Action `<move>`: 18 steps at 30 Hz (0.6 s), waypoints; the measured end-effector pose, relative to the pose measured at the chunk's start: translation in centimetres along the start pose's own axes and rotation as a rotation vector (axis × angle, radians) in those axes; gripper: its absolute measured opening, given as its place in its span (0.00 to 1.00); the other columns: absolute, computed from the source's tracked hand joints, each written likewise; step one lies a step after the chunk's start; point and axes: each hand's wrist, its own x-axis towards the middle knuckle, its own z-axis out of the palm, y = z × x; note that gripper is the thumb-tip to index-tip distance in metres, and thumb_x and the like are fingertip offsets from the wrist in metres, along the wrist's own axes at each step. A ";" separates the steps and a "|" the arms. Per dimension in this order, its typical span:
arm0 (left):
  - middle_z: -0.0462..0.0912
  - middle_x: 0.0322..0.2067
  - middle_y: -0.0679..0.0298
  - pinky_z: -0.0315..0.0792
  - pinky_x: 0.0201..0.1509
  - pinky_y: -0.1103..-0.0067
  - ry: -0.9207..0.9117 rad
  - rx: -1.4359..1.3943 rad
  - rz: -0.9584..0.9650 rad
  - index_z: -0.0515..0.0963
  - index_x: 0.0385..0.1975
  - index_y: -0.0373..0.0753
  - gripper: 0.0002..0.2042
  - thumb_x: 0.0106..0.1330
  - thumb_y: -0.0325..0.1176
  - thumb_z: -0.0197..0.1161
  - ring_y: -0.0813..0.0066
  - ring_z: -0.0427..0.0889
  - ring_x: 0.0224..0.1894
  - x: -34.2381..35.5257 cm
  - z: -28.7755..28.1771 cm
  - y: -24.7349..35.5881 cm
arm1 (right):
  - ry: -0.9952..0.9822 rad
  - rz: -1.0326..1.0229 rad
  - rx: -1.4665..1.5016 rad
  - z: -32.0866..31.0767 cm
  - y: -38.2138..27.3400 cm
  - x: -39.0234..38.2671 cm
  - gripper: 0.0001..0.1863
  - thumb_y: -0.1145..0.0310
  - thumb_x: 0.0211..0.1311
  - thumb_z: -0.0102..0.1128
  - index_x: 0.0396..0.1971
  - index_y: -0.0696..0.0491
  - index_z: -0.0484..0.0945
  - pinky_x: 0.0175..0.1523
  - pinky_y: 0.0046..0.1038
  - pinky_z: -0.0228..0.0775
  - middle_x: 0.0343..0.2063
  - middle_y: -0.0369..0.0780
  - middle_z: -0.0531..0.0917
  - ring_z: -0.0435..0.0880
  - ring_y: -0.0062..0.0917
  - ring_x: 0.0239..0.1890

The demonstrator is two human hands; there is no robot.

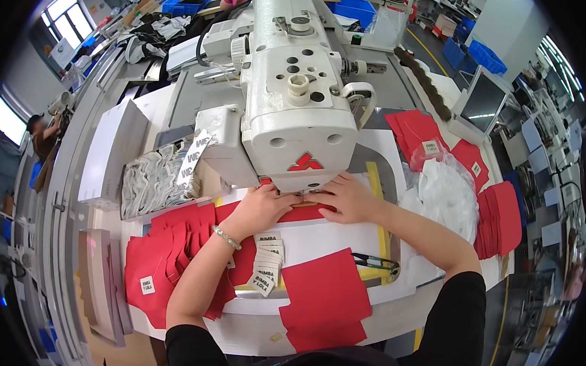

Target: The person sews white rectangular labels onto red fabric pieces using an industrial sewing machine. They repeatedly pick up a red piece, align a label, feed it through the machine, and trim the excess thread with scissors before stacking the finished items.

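At the base of a white sewing machine head [290, 111], my left hand [261, 203] rests with slightly curved fingers on red fabric [293, 214], a bracelet at its wrist. My right hand [342, 195] lies on the same piece with fingers apart. Both sets of fingertips are near the needle area, partly hidden by the machine. Red cut pieces [173, 253] are piled at left, beside small white labels [268, 256]. A single red piece [324, 299] lies nearest me, by thread snips [375, 263].
A box of folded white strips [152, 179] stands left. Clear plastic bags [441, 206] and red stacks [497, 216] lie right, with a screen [482, 99] behind. Blue bins [480, 56] stand beyond. Another person [42, 135] works at far left.
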 end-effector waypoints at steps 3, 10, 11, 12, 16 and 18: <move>0.83 0.48 0.78 0.71 0.48 0.65 0.066 -0.015 0.047 0.80 0.48 0.56 0.13 0.62 0.38 0.64 0.73 0.77 0.50 0.0 -0.3 0.0 | -0.006 0.003 0.002 0.0 -0.1 0.0 0.19 0.60 0.56 0.62 0.49 0.45 0.81 0.49 0.33 0.63 0.38 0.34 0.78 0.74 0.28 0.42; 0.82 0.50 0.80 0.63 0.55 0.64 0.113 0.008 0.060 0.81 0.48 0.55 0.13 0.63 0.38 0.63 0.72 0.74 0.53 0.0 0.1 0.4 | -0.008 0.010 -0.013 0.0 0.0 -0.4 0.18 0.60 0.57 0.61 0.48 0.44 0.81 0.49 0.32 0.63 0.36 0.34 0.77 0.74 0.27 0.42; 0.82 0.50 0.80 0.62 0.57 0.64 0.094 -0.021 0.035 0.81 0.48 0.55 0.13 0.63 0.37 0.63 0.72 0.74 0.53 0.1 0.3 0.7 | -0.022 0.013 -0.020 -0.3 0.1 -0.6 0.18 0.60 0.57 0.61 0.48 0.45 0.81 0.49 0.31 0.63 0.36 0.34 0.77 0.73 0.27 0.42; 0.82 0.50 0.80 0.61 0.56 0.64 0.093 -0.024 0.033 0.81 0.49 0.55 0.14 0.63 0.37 0.63 0.72 0.74 0.54 0.0 0.2 0.7 | -0.002 0.000 -0.018 -0.2 -0.1 -0.6 0.17 0.60 0.56 0.62 0.47 0.45 0.82 0.48 0.31 0.63 0.35 0.34 0.76 0.74 0.27 0.42; 0.82 0.49 0.76 0.64 0.55 0.64 0.113 -0.016 0.033 0.81 0.49 0.55 0.14 0.64 0.36 0.62 0.69 0.74 0.53 0.0 -0.2 0.8 | 0.082 -0.029 0.000 -0.2 0.0 -0.8 0.14 0.63 0.53 0.63 0.41 0.46 0.83 0.45 0.31 0.65 0.32 0.34 0.76 0.75 0.28 0.37; 0.83 0.47 0.71 0.67 0.52 0.65 0.132 -0.012 0.024 0.82 0.49 0.54 0.13 0.65 0.36 0.61 0.66 0.77 0.50 0.2 -0.3 0.8 | 0.141 -0.021 0.016 -0.4 0.4 -0.9 0.12 0.65 0.51 0.64 0.37 0.48 0.83 0.42 0.31 0.67 0.30 0.34 0.76 0.76 0.28 0.34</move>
